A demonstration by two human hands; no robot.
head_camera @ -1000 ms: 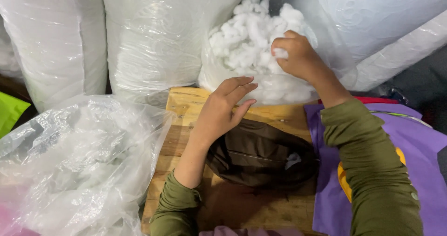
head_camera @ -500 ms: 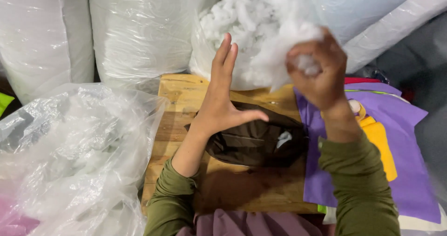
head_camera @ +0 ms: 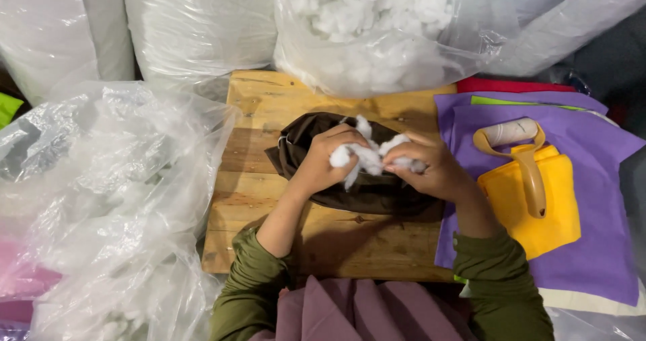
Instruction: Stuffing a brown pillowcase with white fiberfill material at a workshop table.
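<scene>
A dark brown cloth cover [head_camera: 350, 186] lies on the middle of the wooden table [head_camera: 269, 105], its long axis running left to right and its open mouth turned up toward the hands. Both hands meet over that mouth. The left hand [head_camera: 324, 160] is curled around a tuft of white stuffing [head_camera: 367, 154], fingers bent in against the cloth. The right hand [head_camera: 431, 169] pinches the other end of the same tuft, fingertips closed on the fibre. The stuffing is loose, fluffy and stringy, and sits partly inside the cover.

Just behind the cover, at the far edge of the table, stands an open clear plastic bag [head_camera: 390, 51] heaped with more white stuffing, touching the table top. To the left a crumpled clear bag [head_camera: 101, 206] crowds the table's left edge. Farther back stand tall, smooth, plastic-wrapped white rolls [head_camera: 195, 24]. On the right lie flat sheets of purple felt [head_camera: 599, 247], and on them a yellow felt square [head_camera: 558, 206] with a yellow-handled lint roller [head_camera: 518, 146] across it. The sleeves [head_camera: 256, 287] are olive green; mauve cloth [head_camera: 350, 314] covers the lap.
</scene>
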